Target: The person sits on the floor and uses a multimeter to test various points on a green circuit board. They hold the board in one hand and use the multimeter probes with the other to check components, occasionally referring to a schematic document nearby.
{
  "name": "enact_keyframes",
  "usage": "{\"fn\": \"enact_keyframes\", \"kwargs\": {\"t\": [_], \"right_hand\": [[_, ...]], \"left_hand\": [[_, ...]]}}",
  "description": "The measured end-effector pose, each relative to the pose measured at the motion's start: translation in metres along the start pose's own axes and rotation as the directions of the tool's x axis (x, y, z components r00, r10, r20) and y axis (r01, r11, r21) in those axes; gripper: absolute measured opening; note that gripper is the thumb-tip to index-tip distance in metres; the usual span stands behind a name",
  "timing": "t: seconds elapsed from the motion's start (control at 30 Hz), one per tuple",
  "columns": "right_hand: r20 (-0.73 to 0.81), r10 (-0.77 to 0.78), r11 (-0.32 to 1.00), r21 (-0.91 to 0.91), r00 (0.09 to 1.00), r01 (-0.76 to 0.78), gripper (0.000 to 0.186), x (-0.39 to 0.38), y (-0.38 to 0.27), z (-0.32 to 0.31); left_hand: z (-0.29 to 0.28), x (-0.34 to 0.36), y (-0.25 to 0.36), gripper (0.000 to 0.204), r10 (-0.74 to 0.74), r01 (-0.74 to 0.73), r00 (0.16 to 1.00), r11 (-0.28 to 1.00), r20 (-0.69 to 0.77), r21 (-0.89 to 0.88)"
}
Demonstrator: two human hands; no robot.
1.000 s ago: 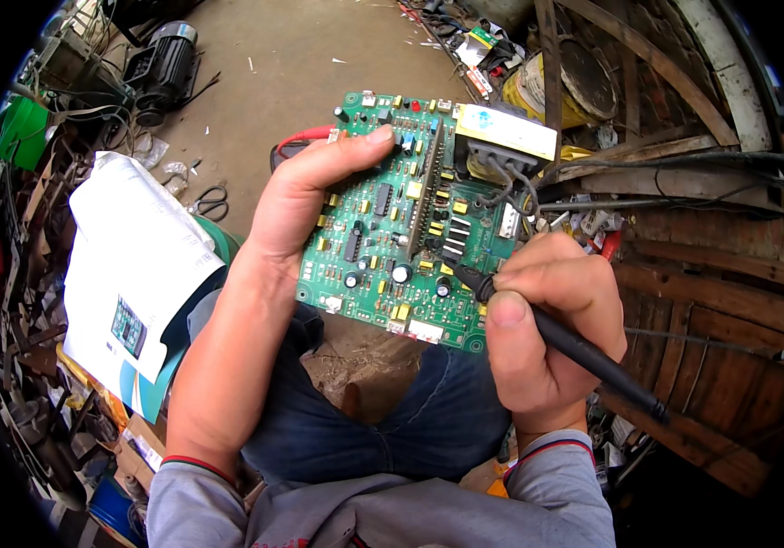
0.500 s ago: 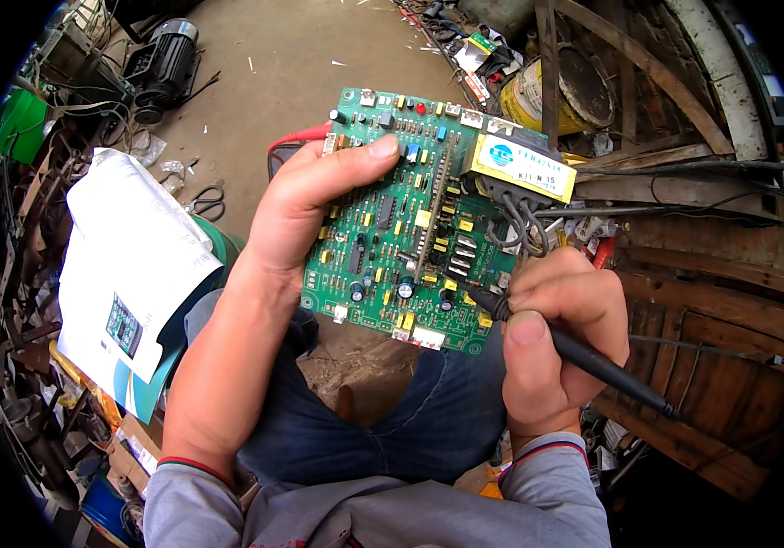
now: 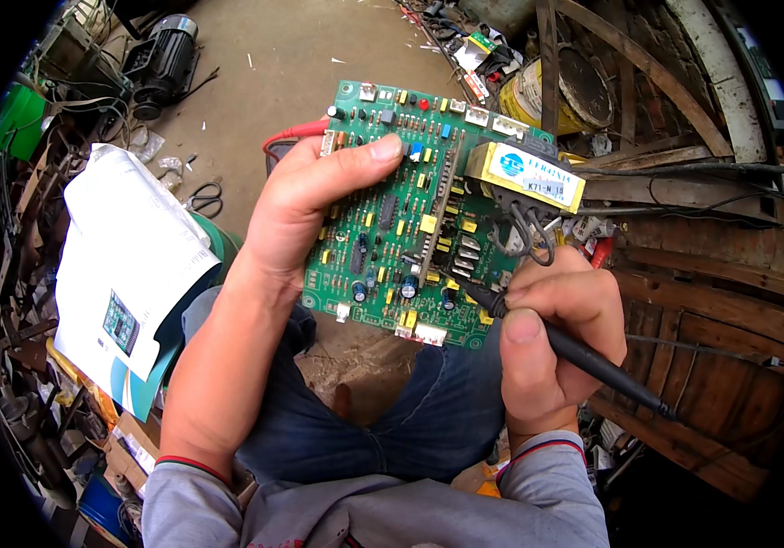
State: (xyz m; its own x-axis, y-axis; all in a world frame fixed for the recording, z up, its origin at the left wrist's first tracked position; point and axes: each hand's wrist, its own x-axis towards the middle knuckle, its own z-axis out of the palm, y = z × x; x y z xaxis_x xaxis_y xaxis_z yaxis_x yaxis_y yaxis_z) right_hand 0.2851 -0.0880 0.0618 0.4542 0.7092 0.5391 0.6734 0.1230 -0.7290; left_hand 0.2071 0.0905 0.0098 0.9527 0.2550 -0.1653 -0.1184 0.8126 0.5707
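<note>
My left hand (image 3: 296, 210) grips the left edge of a green circuit board (image 3: 342, 247), thumb lying on its face and the other fingers hidden behind. Small chips, capacitors and white connectors cover the board, which I hold up over my lap. A transformer with a yellow wrap and white label (image 3: 533, 173) stands on its right side. In my right hand (image 3: 565, 329) a black test probe (image 3: 602, 370) is pinched between thumb and fingers. Its tip points at parts near the board's lower middle; whether it touches I cannot tell. A red lead (image 3: 293, 132) runs behind the board's left edge.
White printed sheets (image 3: 131, 265) lie over a green container (image 3: 220, 242) at the left, near scissors (image 3: 204, 198). A dark electric motor (image 3: 162, 66) sits at the far left. To the right are a yellow bucket (image 3: 538, 96), wooden planks (image 3: 711, 342) and black cables.
The board has tilted slightly, its far edge and the transformer shifting a little in view. Both hands keep their holds, and the probe tip stays at about the same spot.
</note>
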Motion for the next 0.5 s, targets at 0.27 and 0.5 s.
{"fn": "enact_keyframes", "kwargs": {"t": [0.27, 0.5], "right_hand": [[0.005, 0.015, 1.0, 0.024, 1.0, -0.015, 0.011, 0.0001, 0.0018, -0.001], [-0.015, 0.045, 0.997, 0.061, 0.999, -0.044, 0.011, 0.0006, 0.0001, -0.0002]], "left_hand": [[0.0005, 0.0012, -0.001, 0.034, 0.01, -0.01, 1.0, 1.0, -0.005, -0.006], [-0.0005, 0.0009, -0.0006, 0.032, -0.007, 0.007, 1.0, 1.0, -0.027, 0.002]]}}
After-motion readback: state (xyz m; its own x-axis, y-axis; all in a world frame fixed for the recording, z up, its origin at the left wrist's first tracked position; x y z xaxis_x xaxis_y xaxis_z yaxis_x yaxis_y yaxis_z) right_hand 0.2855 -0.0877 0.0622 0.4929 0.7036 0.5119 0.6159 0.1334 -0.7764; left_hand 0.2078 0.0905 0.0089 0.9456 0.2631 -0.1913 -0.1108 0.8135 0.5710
